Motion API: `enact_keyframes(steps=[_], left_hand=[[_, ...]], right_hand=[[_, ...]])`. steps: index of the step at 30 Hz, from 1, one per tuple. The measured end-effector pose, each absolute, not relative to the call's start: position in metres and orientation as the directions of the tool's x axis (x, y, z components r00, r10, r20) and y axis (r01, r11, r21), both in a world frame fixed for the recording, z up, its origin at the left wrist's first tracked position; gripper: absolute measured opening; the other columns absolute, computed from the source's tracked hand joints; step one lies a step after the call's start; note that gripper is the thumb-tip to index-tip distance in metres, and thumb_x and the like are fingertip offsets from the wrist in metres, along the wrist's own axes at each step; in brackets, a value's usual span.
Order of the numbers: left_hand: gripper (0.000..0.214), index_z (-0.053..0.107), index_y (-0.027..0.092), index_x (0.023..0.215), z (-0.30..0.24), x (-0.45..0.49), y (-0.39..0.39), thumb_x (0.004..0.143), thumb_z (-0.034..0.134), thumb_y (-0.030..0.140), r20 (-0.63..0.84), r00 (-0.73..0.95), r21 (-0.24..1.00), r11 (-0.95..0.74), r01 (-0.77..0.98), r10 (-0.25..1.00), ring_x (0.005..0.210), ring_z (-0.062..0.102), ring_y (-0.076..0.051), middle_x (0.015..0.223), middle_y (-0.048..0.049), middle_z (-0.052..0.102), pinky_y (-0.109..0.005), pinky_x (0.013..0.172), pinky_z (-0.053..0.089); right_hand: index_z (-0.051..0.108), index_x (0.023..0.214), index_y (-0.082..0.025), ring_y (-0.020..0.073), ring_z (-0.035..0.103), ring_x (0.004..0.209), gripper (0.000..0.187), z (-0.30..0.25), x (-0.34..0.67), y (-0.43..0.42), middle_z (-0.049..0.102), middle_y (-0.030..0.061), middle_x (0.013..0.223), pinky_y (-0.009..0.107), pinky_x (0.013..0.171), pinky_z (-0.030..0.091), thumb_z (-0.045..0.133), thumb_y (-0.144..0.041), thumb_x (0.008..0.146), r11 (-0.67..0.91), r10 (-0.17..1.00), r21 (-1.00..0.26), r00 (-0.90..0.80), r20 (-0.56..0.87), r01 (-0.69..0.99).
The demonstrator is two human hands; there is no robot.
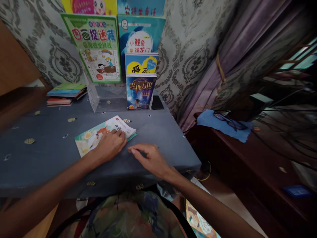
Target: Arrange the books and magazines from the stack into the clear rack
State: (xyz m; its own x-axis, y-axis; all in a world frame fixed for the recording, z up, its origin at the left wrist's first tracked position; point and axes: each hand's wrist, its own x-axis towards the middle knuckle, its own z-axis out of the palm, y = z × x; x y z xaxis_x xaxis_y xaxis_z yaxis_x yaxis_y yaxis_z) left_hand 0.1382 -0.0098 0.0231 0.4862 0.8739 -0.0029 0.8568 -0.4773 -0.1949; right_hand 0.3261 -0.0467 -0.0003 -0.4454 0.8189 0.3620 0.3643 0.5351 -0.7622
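A thin picture book (pixel 99 132) with a pale green and white cover lies flat on the blue-grey tablecloth (pixel 44 155). My left hand (pixel 110 145) rests palm down on the book's near edge, fingers together and curled over it. My right hand (pixel 150 158) lies on the cloth just right of the book, not touching it. Its fingers point left and are pinched over a small dark object that I cannot name.
A clear stand (pixel 106 97) at the table's back holds upright children's books (pixel 140 89). A stack of thin books (pixel 66 94) lies at back left. A dark phone (pixel 157 102) lies beside the stand. Right of the table, a dark wooden surface carries a blue cloth (pixel 223 127) with glasses.
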Motion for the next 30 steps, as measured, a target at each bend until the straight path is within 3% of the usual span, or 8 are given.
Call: enact_keyframes(steps=[6,10,13,18,22,28,30], left_hand=[[0.036,0.069,0.015,0.095,0.036,0.135,-0.003,0.102,0.036,0.025,0.001,0.463,-0.138,-0.458,0.878,0.887,0.088,0.070,-0.025,0.098,-0.0122,0.074,-0.035,0.074,0.050],[0.036,0.069,0.014,0.096,0.030,0.138,-0.008,0.102,0.036,0.028,0.010,0.481,-0.159,-0.474,0.866,0.876,0.090,0.069,-0.026,0.098,-0.0125,0.073,-0.036,0.076,0.051],[0.034,0.068,0.014,0.103,0.018,0.136,-0.013,0.101,0.041,0.034,0.079,0.501,-0.190,-0.481,0.856,0.862,0.098,0.066,-0.028,0.105,-0.0146,0.071,-0.038,0.080,0.052],[0.033,0.067,0.020,0.110,0.007,0.089,-0.008,0.102,0.040,0.037,0.148,0.518,-0.042,-0.518,0.854,0.842,0.111,0.062,-0.024,0.118,-0.0101,0.069,-0.040,0.101,0.046],[0.039,0.063,0.019,0.124,0.008,0.038,-0.011,0.101,0.037,0.037,0.121,0.263,-0.029,-0.262,0.965,0.957,0.112,0.062,-0.028,0.128,-0.0132,0.064,-0.041,0.092,0.051],[0.039,0.064,0.021,0.121,0.017,0.041,-0.029,0.100,0.038,0.042,0.061,0.170,-0.171,-0.158,0.973,0.984,0.092,0.066,-0.025,0.108,-0.0115,0.064,-0.033,0.071,0.053],[0.038,0.066,0.020,0.116,0.020,0.051,-0.031,0.100,0.040,0.043,0.053,0.185,-0.176,-0.173,0.969,0.981,0.090,0.066,-0.026,0.106,-0.0119,0.064,-0.035,0.071,0.052]], right_hand=[[0.075,0.101,-0.022,0.0172,0.073,0.089,0.026,-0.003,0.337,-0.045,0.079,0.0040,0.096,0.031,0.083,0.056,0.049,-0.026,0.097,0.546,0.820,-0.743,-0.429,0.379,0.388],[0.072,0.111,-0.024,0.0190,0.070,0.103,0.030,-0.004,0.332,-0.039,0.076,0.0054,0.108,0.036,0.096,0.054,0.046,-0.026,0.098,0.601,0.788,-0.696,-0.433,0.437,0.392],[0.064,0.128,-0.023,0.0229,0.061,0.123,0.035,-0.009,0.324,-0.031,0.068,0.0092,0.128,0.045,0.109,0.047,0.044,-0.028,0.100,0.633,0.772,-0.597,-0.462,0.436,0.493],[0.059,0.133,-0.016,0.0313,0.056,0.124,0.039,-0.020,0.314,-0.026,0.060,0.0167,0.133,0.056,0.107,0.047,0.045,-0.032,0.101,0.583,0.813,-0.394,-0.519,0.265,0.711],[0.056,0.136,-0.013,0.0314,0.053,0.131,0.044,-0.022,0.311,-0.014,0.056,0.0186,0.141,0.053,0.110,0.046,0.043,-0.037,0.102,0.613,0.790,-0.363,-0.559,0.253,0.702],[0.057,0.133,-0.003,0.0294,0.050,0.137,0.046,-0.013,0.286,0.064,0.052,0.0248,0.145,0.043,0.116,0.039,0.045,-0.035,0.102,0.626,0.773,-0.358,-0.612,0.165,0.693],[0.055,0.135,-0.002,0.0269,0.047,0.140,0.044,-0.012,0.275,0.091,0.051,0.0235,0.148,0.040,0.118,0.037,0.044,-0.030,0.102,0.635,0.761,-0.355,-0.634,0.135,0.686]])
